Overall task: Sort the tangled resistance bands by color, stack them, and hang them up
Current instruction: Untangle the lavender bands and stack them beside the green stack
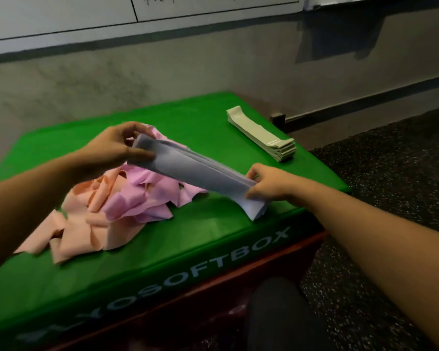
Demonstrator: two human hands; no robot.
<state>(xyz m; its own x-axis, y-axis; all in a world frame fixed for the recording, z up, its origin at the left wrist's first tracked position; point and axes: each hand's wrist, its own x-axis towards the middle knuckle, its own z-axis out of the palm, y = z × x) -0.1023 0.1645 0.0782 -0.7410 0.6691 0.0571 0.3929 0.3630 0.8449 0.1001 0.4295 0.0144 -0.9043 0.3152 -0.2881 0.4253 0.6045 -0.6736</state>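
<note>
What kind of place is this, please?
Probably a gym or fitness studio: a green soft plyo box serves as the work surface, the floor is speckled rubber, and resistance bands lie stacked on the box.

A single wide-angle head view looks forward and steeply down from close above a green soft box (pixel 213 239), whose top fills the centre. Both forearms enter from the lower corners. A grey wall (pixel 162 72) crosses the top; speckled flooring (pixel 390 173) lies right.

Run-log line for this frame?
left hand, right hand: grip blue-grey stack | sage stack: done | pink/peach pile: tangled
</note>
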